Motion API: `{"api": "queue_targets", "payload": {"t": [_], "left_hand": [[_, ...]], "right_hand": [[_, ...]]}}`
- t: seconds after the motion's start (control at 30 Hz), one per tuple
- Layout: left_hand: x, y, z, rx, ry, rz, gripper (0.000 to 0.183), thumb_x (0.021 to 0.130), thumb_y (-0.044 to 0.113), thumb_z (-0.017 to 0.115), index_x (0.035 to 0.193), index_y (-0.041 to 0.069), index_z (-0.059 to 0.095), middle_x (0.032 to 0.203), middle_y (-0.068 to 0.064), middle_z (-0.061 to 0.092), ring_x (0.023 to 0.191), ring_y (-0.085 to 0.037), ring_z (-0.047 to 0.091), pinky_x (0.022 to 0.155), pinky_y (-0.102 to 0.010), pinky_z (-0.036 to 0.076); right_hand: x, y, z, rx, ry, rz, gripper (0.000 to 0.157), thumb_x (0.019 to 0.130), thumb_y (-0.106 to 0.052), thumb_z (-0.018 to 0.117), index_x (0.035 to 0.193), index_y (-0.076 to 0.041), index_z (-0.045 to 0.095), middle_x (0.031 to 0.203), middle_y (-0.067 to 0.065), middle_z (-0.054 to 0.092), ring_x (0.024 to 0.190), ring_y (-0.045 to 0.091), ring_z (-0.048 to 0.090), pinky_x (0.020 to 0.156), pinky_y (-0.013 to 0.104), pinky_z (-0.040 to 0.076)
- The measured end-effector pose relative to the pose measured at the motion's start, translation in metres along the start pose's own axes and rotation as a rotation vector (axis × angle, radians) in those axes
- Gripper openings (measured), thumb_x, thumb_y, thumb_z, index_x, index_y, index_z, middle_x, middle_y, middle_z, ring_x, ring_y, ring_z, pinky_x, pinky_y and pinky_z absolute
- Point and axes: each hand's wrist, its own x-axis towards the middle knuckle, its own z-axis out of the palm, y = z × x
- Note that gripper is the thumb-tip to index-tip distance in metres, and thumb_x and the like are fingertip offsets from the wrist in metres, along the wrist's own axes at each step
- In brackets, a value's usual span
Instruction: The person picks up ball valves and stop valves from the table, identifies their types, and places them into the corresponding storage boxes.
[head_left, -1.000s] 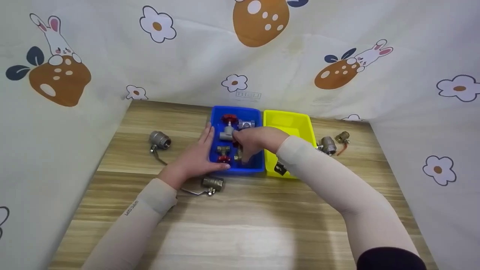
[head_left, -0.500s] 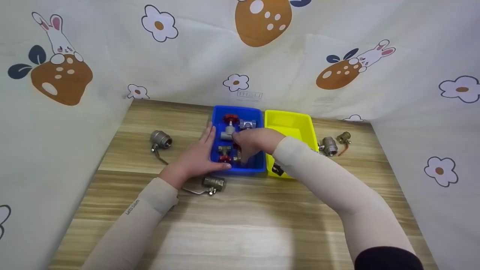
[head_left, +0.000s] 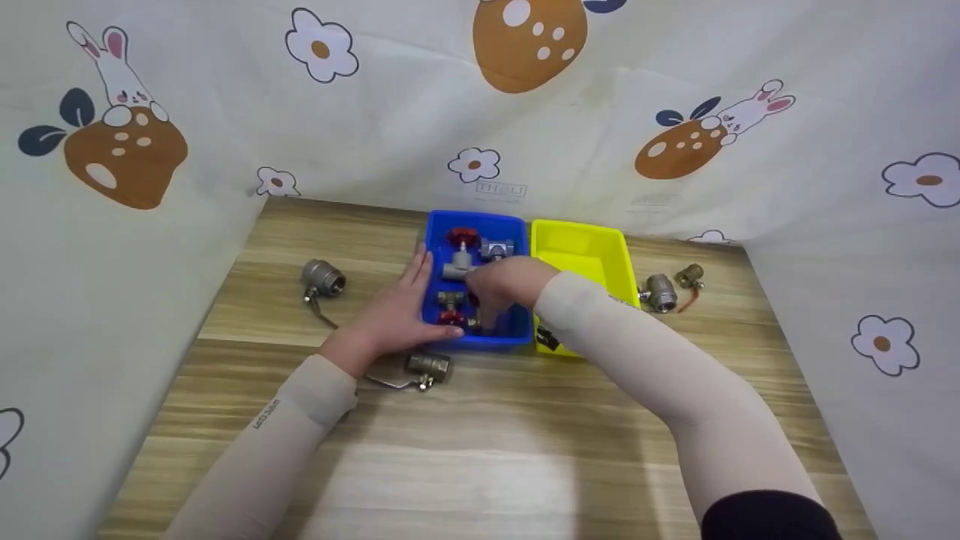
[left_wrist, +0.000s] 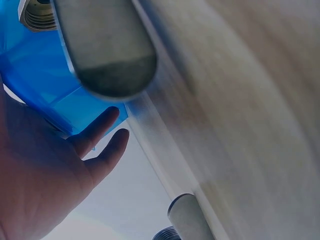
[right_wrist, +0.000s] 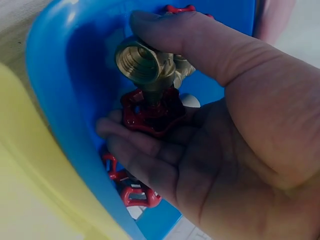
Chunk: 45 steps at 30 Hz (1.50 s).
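Observation:
My right hand (head_left: 506, 289) reaches down into the blue bin (head_left: 476, 217). In the right wrist view it grips a brass gate valve (right_wrist: 137, 62), its thumb on the body and its fingers around the red handwheel (right_wrist: 150, 122). The left hand (head_left: 386, 319) rests with straight, spread fingers against the bin's left side, its thumb over the front rim. Beside the right hand in the bin lie a grey valve with a red wheel (head_left: 459, 268), a small red-wheeled brass valve (head_left: 451, 300) and a silvery valve (head_left: 496, 249). My right hand hides part of the bin.
A yellow bin (head_left: 581, 232) stands right of the blue one, with a black part (head_left: 547, 337) near its front. Ball valves lie on the table: one at left (head_left: 324, 277), one in front (head_left: 429, 367), a steel one (head_left: 661, 292) and a brass one (head_left: 690, 275) at right.
The right wrist and forearm have shifted slightly left, with the hand still down in the blue bin. The left hand stays in place on the bin.

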Motion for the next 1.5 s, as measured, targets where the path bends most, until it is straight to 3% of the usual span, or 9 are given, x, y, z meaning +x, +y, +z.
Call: {"api": "queue_targets", "payload": {"t": [0.17,0.33,0.47,0.7,0.97,1.33,1.5], "left_hand": [[0.0,-0.001,0.001,0.0,-0.003,-0.003,0.143,0.085,0.084,0.076,0.178,0.008,-0.002,0.184,-0.007,-0.019,0.16,-0.055,0.029,0.127,-0.064,0.034],[-0.001,-0.001,0.001,-0.033,0.008,0.014,0.14,0.087,0.076,0.08,0.177,0.007,-0.002,0.184,-0.01,-0.016,0.16,-0.055,0.029,0.129,-0.063,0.032],[-0.001,-0.002,0.001,-0.047,0.007,0.001,0.14,0.088,0.073,0.082,0.177,0.008,-0.003,0.184,-0.007,-0.018,0.159,-0.055,0.031,0.129,-0.063,0.032],[-0.002,0.001,0.0,-0.06,-0.009,-0.009,0.141,0.087,0.076,0.081,0.178,0.009,-0.003,0.183,-0.003,-0.021,0.16,-0.055,0.028,0.128,-0.067,0.03],[-0.002,0.002,-0.001,-0.066,-0.012,-0.007,0.14,0.087,0.077,0.08,0.178,0.01,-0.003,0.183,-0.002,-0.022,0.162,-0.053,0.025,0.128,-0.066,0.031],[0.0,0.001,0.0,-0.048,-0.01,0.002,0.138,0.089,0.073,0.082,0.177,0.007,-0.002,0.184,-0.005,-0.02,0.161,-0.052,0.028,0.128,-0.062,0.034],[0.0,0.0,-0.001,-0.036,-0.001,0.008,0.139,0.089,0.072,0.082,0.177,0.005,-0.001,0.185,-0.012,-0.015,0.16,-0.053,0.03,0.128,-0.061,0.034]], "right_hand": [[0.0,-0.008,0.001,-0.02,-0.023,0.049,0.085,0.097,-0.045,0.087,0.165,-0.01,0.048,0.155,0.014,0.061,0.129,0.032,0.061,0.117,0.057,0.052],[0.0,-0.015,0.0,-0.075,-0.085,0.068,0.075,0.1,-0.042,0.084,0.161,-0.009,0.055,0.148,0.013,0.064,0.127,0.031,0.061,0.117,0.054,0.052],[0.002,-0.016,0.001,-0.106,-0.081,0.052,0.07,0.101,-0.041,0.082,0.158,-0.008,0.057,0.144,0.012,0.066,0.123,0.031,0.063,0.115,0.051,0.054],[0.005,-0.02,-0.001,-0.123,-0.067,0.106,0.079,0.099,-0.049,0.084,0.164,-0.017,0.052,0.157,0.01,0.057,0.132,0.033,0.058,0.119,0.058,0.05],[-0.003,-0.031,-0.01,0.03,-0.111,0.226,0.087,0.096,-0.038,0.089,0.169,-0.015,0.045,0.169,0.018,0.043,0.142,0.038,0.05,0.123,0.061,0.044],[-0.003,-0.029,-0.012,-0.039,-0.113,0.16,0.075,0.098,-0.039,0.087,0.161,-0.012,0.057,0.163,0.014,0.054,0.137,0.033,0.054,0.122,0.054,0.047],[-0.004,-0.031,-0.012,0.003,-0.1,0.174,0.077,0.097,-0.039,0.088,0.163,-0.014,0.055,0.163,0.013,0.053,0.136,0.033,0.054,0.121,0.056,0.048]]}}
